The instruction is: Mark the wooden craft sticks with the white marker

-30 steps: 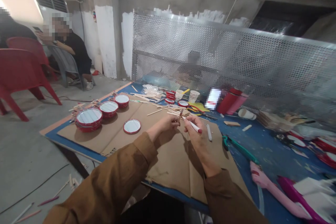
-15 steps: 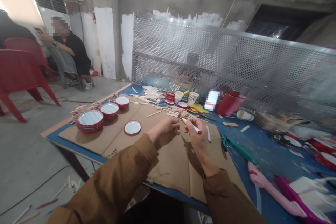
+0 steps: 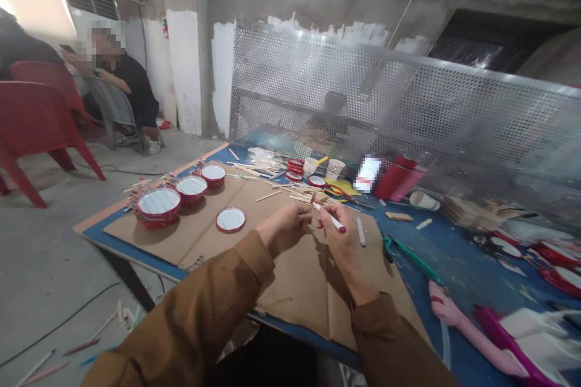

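Observation:
My left hand (image 3: 289, 222) is closed on a short wooden stick (image 3: 313, 198), whose brownish-red end sticks up past the fingers. Close beside it, my right hand (image 3: 341, 239) grips a white marker (image 3: 336, 223) with a dark red end, its other end pointing at the stick. Whether the marker's tip touches the wood is too small to tell. Both hands are above a brown cardboard sheet (image 3: 290, 302). To their left lies a round white disc with a red rim (image 3: 230, 219). A white pen-like stick (image 3: 361, 231) rests right of my right hand.
Stacks of red-rimmed discs (image 3: 158, 208) stand at the left table edge. Loose wooden sticks (image 3: 267, 196), pliers (image 3: 340, 195), paper cups (image 3: 336, 169) and a red bottle (image 3: 396, 175) are farther back. A green-handled tool (image 3: 415, 259) and a pink glue gun (image 3: 472, 329) lie right.
Both hands stay close together on the stick and marker, with only a slight shift. The view has tilted a little.

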A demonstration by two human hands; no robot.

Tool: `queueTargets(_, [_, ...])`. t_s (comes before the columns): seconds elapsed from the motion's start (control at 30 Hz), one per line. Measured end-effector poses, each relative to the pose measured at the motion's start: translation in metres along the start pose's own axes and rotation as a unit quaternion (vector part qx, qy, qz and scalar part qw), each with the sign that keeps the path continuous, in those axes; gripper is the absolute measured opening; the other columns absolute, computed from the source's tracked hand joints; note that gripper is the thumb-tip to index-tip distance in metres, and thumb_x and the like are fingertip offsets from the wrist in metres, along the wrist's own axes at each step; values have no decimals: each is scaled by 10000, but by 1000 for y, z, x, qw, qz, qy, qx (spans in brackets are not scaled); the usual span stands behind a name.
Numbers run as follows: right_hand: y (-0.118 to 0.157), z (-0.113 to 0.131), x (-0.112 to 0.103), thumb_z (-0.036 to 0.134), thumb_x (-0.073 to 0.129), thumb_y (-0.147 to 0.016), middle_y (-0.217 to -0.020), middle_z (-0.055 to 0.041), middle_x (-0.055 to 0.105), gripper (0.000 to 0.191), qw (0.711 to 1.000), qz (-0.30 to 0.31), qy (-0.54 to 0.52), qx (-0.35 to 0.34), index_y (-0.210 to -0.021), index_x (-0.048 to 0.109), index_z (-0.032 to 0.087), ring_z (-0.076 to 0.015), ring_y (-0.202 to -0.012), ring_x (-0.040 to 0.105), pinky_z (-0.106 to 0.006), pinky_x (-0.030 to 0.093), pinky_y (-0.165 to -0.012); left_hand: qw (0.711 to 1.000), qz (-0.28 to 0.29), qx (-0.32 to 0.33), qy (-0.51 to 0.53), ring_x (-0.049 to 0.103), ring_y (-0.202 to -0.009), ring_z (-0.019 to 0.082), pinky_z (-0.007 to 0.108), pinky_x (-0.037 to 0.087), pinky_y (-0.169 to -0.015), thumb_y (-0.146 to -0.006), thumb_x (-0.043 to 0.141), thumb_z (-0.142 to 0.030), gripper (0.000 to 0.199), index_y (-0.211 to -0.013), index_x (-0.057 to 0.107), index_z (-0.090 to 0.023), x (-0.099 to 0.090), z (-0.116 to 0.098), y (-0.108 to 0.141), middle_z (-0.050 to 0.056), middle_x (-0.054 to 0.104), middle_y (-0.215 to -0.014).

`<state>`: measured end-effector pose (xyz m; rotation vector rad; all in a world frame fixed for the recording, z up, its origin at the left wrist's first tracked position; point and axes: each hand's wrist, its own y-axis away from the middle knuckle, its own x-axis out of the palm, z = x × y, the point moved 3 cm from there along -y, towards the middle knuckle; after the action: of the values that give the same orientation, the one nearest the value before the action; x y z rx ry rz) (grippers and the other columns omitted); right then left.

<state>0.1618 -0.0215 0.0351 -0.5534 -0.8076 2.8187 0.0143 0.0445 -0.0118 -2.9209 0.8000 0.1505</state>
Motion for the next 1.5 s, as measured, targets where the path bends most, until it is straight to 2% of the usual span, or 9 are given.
queueTargets(0.17, [-1, -6, 0, 607, 668, -933, -698, -9, 679, 353, 1000, -7, 14, -8, -838, 652, 267, -229, -701, 648, -357, 536, -696, 1000, 0, -5, -2, 474, -584, 127, 289, 388, -645, -953, 719, -291, 286, -711, 619, -174, 0, -1, 2, 3, 554, -615])
queueTargets(0.43, [-1, -5, -1, 573, 659, -934, -682, -6, 684, 308, 1000, -4, 19, -13, -847, 663, 278, -238, -701, 656, -366, 545, -713, 1000, -5, 8, -15, 466, -588, 128, 288, 367, -624, -928, 749, -360, 306, -714, 621, -181, -4, 8, -2, 1, 557, -614])
queueTargets(0.73, [0, -5, 1, 613, 646, -931, -673, -6, 665, 352, 1000, -6, 29, -9, -814, 666, 281, -243, -705, 664, -377, 545, -727, 999, 3, 23, -29, 448, -606, 131, 286, 337, -608, -916, 770, -451, 378, -693, 606, -192, -5, 9, -1, 5, 548, -605])
queueTargets(0.87, [-1, -6, 0, 617, 657, -924, -668, -4, 658, 353, 1000, -14, 26, -6, -833, 666, 276, -244, -696, 658, -379, 544, -719, 999, -3, 16, -28, 454, -608, 128, 286, 353, -622, -923, 774, -413, 370, -693, 590, -189, -3, 7, 0, 3, 547, -623])
queueTargets(1.03, [-3, -9, -3, 630, 693, -881, -672, 16, 659, 366, 998, -44, -22, 29, -853, 652, 267, -199, -596, 605, -334, 515, -606, 999, 0, -1, -44, 472, -617, 128, 277, 383, -637, -923, 709, -286, 262, -712, 586, -191, -3, -2, 4, -4, 559, -636])
queueTargets(1.13, [-4, -10, -3, 633, 709, -862, -673, 18, 664, 372, 998, -45, -28, 38, -827, 633, 271, -186, -571, 594, -326, 513, -592, 999, 5, -4, -44, 475, -617, 130, 272, 383, -626, -922, 698, -291, 255, -713, 588, -194, -3, -3, 5, -5, 559, -625])
queueTargets(1.33, [-1, -11, 0, 605, 678, -903, -700, 9, 668, 340, 1000, -20, -8, 17, -863, 656, 267, -209, -655, 635, -342, 529, -658, 999, 4, 20, -33, 463, -613, 123, 275, 366, -625, -919, 736, -362, 297, -719, 599, -190, -3, 2, 3, -4, 553, -635])
queueTargets(1.5, [-1, -11, 0, 579, 677, -904, -732, -8, 687, 317, 1000, -15, -1, 6, -865, 665, 264, -231, -722, 664, -346, 531, -669, 999, 1, 12, -37, 465, -621, 131, 286, 366, -642, -931, 716, -341, 273, -734, 603, -188, -2, 2, 4, -3, 550, -646])
